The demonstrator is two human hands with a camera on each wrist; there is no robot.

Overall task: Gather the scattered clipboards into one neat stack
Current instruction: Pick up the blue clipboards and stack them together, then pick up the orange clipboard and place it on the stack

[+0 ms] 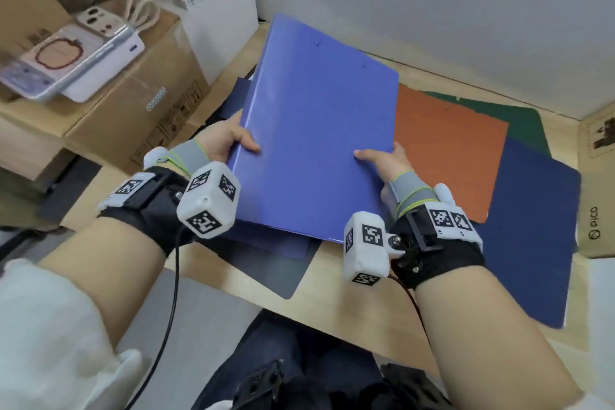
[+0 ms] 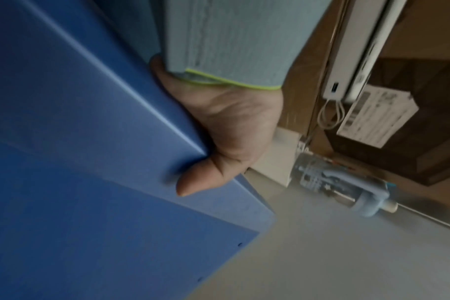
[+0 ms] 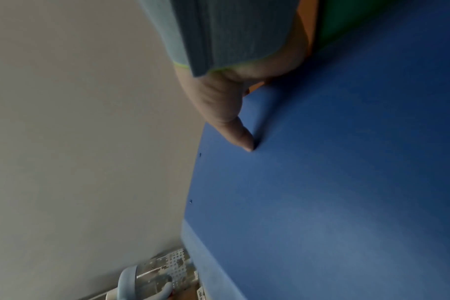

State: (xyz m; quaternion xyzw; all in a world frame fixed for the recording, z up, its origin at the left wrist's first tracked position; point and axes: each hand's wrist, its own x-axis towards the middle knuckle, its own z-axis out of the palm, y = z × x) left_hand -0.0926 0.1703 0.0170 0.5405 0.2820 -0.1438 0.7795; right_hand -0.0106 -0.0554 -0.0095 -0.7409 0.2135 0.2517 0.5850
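Above the light wooden desk (image 1: 336, 303), I hold the flat periwinkle-blue plastic clipboard (image 1: 316, 130) raised, left hand (image 1: 226, 140) and right hand (image 1: 386, 160) pinching opposite edges; next I judge it needs squaring onto the orange clipboard (image 1: 446, 150).

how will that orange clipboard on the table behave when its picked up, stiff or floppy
Probably stiff: the orange clipboard lies flat with straight edges, like the blue clipboard that stays flat held between both hands. Likely light, being a thin sheet. Lying flush on the dark blue clipboard, its edge may be awkward for fingers to get under; sliding it first could help.
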